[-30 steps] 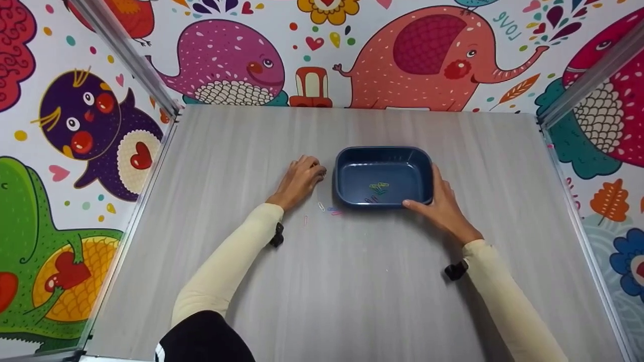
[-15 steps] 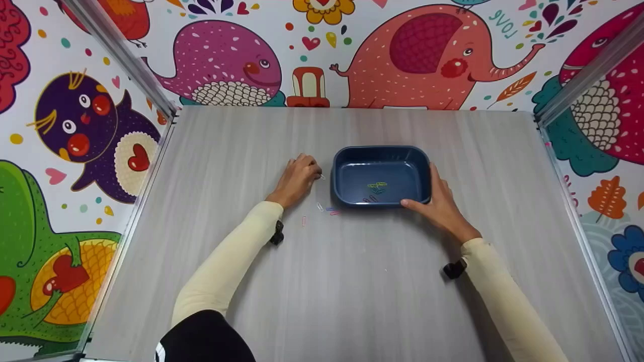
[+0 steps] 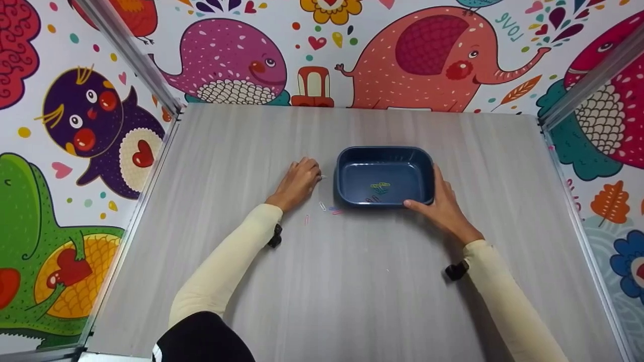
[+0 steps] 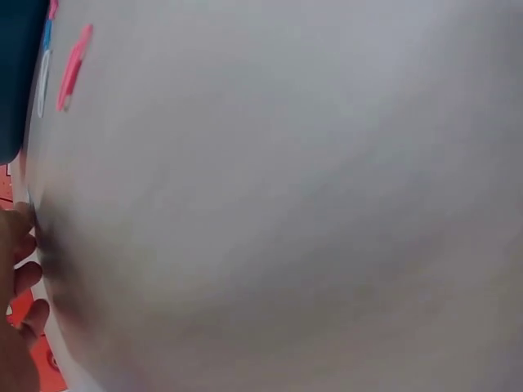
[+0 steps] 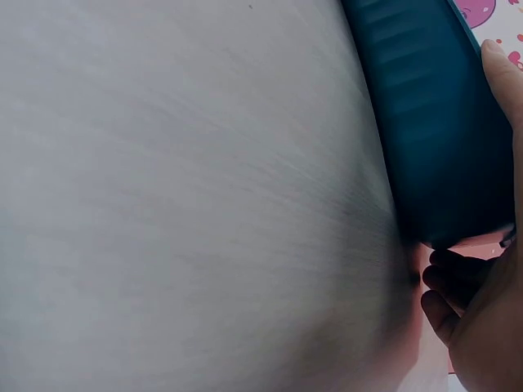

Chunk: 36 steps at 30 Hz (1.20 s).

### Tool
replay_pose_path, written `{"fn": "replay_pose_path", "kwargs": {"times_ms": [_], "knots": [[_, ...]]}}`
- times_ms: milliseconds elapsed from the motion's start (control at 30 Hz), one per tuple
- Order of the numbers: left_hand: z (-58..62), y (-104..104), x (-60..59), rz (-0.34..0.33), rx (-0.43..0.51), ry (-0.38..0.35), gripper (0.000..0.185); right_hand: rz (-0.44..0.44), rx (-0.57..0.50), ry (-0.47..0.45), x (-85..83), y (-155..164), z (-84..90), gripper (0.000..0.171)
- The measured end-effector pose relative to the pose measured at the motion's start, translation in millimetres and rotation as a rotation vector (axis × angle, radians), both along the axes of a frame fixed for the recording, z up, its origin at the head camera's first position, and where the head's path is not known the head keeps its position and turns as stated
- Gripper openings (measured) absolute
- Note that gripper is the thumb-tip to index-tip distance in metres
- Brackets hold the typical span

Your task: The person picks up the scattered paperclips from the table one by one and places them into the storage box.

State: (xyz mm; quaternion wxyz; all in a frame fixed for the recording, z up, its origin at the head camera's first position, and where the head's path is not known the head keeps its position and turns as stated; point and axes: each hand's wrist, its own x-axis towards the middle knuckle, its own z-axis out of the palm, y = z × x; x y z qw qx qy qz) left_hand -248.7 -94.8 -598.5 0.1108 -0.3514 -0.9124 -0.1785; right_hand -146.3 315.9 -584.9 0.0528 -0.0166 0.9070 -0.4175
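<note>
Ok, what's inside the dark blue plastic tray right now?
The dark blue plastic tray holds a few coloured paper clips, yellow, green and darker ones, near its front wall. The rest of its floor shows bare. The right hand holds its right corner, covering that outer wall.

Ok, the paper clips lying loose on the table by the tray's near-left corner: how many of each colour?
pink paper clips: 2
white paper clip: 1
blue paper clip: 1
Total: 4, not counting those inside the tray.
</note>
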Motion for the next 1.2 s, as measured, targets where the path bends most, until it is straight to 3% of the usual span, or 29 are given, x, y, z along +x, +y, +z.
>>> {"fn": "replay_pose_path", "kwargs": {"times_ms": [200,333,700,1200], "knots": [[-5.0,-1.3,3.1,0.01,-0.032,0.083,0.014,0.003,0.001,-0.003,-0.8,-0.4,0.3,0.129],[-5.9,-2.2,3.9,0.01,-0.032,0.096,0.015,0.001,0.003,-0.01,-0.1,0.2,1.3,0.129],[-6.2,-7.4,9.4,0.045,0.028,0.012,0.014,0.013,-0.009,-0.009,0.6,0.8,1.7,0.127],[20.4,-12.2,26.3,0.05,0.113,0.014,0.011,0.011,-0.017,-0.016,1.6,1.1,1.6,0.128]]}}
